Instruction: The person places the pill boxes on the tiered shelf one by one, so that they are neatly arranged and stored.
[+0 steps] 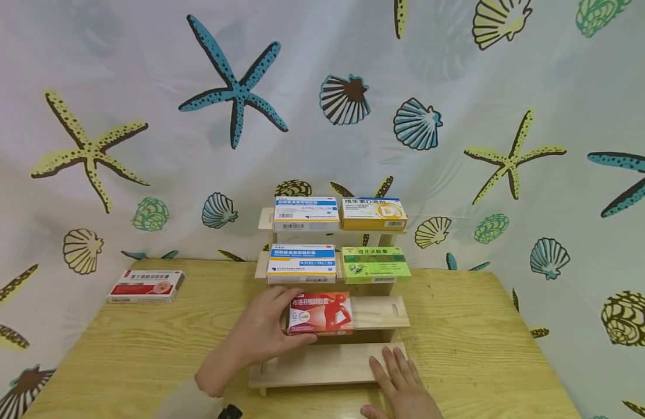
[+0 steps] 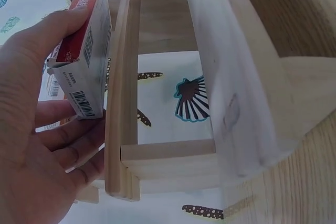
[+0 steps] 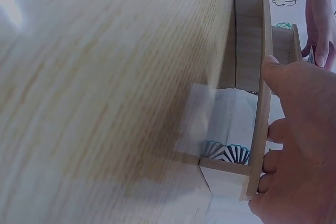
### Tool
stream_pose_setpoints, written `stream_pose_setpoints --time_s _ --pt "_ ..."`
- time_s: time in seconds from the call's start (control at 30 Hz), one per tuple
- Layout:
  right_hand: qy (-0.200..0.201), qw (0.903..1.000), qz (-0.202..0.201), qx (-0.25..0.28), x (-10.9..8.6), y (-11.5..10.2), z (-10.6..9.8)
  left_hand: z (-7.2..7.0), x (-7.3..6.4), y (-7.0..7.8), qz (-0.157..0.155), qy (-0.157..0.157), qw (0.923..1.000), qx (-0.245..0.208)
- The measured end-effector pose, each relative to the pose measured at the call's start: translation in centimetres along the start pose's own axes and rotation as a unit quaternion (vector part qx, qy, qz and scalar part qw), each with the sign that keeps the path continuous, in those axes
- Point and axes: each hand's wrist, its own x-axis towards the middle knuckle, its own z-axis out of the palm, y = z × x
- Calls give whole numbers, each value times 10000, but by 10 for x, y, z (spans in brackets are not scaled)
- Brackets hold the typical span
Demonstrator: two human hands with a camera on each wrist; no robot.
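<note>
My left hand (image 1: 264,326) grips a red ibuprofen medicine box (image 1: 322,313) by its left end, thumb at the lower edge and fingers at the upper. The box lies over the left part of the third step down on a pale wooden stepped rack (image 1: 322,364). In the left wrist view the box (image 2: 86,51) shows its white barcoded end, with the thumb across its red face. Near the right end of the lowest step, my right hand (image 1: 403,384) rests with fingers stretched out, holding no box.
Two blue-and-white boxes (image 1: 306,213) stand on the left of the upper two steps. To their right are a yellow vitamin D box (image 1: 373,214) and a green box (image 1: 376,265). A red-and-white box (image 1: 146,286) lies on the wooden table (image 1: 458,343)'s left side. Patterned cloth hangs behind.
</note>
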Motion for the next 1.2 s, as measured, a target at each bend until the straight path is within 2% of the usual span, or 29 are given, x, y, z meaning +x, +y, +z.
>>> stream_pose_setpoints --time_s 0.4,1.2 --pt "-108 9999 14 36 0 0 -2 8 5 4 -175 -266 9994 106" --pt "-26 9999 71 92 -1 0 -1 11 8 2 -64 -205 9993 294"
